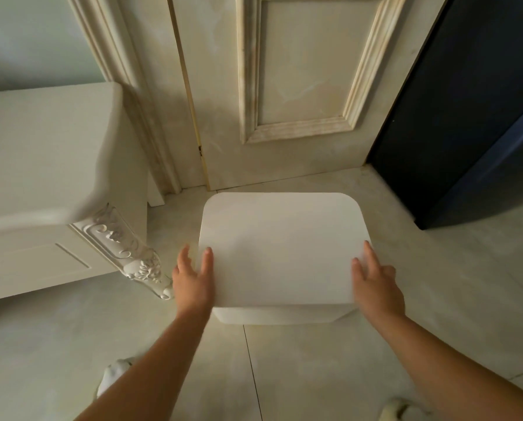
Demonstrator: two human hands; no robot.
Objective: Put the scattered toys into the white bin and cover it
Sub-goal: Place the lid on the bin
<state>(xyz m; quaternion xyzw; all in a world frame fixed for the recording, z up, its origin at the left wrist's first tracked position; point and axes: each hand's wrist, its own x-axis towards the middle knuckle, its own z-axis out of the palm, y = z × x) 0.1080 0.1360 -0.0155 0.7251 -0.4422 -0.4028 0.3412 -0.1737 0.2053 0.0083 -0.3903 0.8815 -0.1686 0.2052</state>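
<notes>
The white bin [272, 315] stands on the tiled floor in front of me, with its flat white lid [281, 247] lying across the top and hiding the inside. No toys show anywhere. My left hand [193, 279] rests against the lid's left edge, fingers spread and the thumb on top. My right hand [375, 285] lies on the lid's right near corner, fingers stretched flat along the edge. Whether either hand grips the lid or only touches it cannot be made out.
A cream cabinet with a carved white leg [126, 247] stands close on the left. A panelled door [299, 86] is straight behind the bin. A dark blue cabinet [472, 117] is at the right. My feet [114, 378] show at the bottom.
</notes>
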